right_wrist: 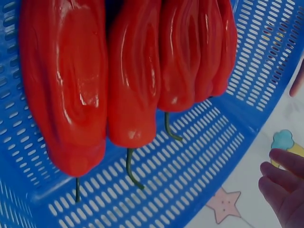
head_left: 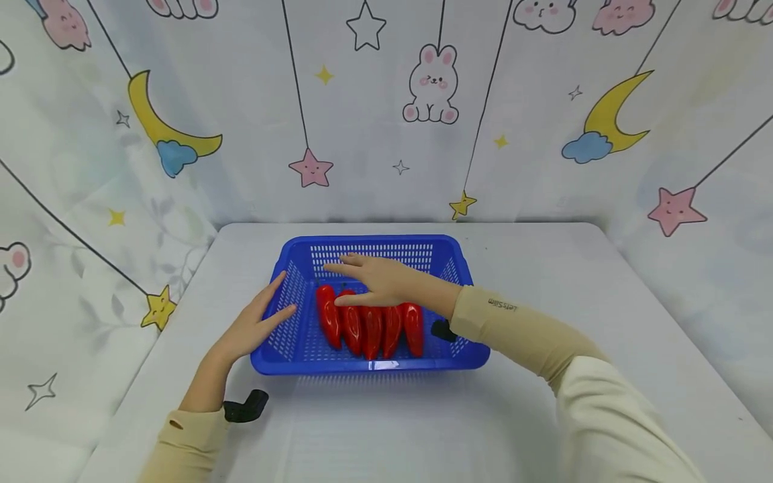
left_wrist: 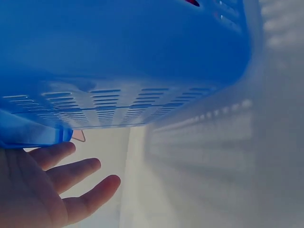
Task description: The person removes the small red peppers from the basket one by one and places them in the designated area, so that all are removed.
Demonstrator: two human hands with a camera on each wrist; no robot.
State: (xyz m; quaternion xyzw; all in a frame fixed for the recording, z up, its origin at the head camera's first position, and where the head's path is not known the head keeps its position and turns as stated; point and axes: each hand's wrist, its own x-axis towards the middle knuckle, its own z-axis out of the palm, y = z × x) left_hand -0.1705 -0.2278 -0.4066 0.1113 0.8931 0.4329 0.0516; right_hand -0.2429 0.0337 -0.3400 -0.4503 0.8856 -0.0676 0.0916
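A blue perforated basket holds several red peppers lying side by side in a row. My left hand is at the basket's left rim, fingers extended and thumb apart; in the left wrist view the same hand is beside the blue wall, and whether it touches cannot be told. Above the left part of the row, my right hand is spread palm down, holding nothing. Close up in the right wrist view, peppers show green stems, with the right hand's fingers at the lower right edge.
The basket stands on a white table. Behind it hangs a pale curtain with moons, stars and rabbits, which also covers both sides. Black wrist devices are on both arms.
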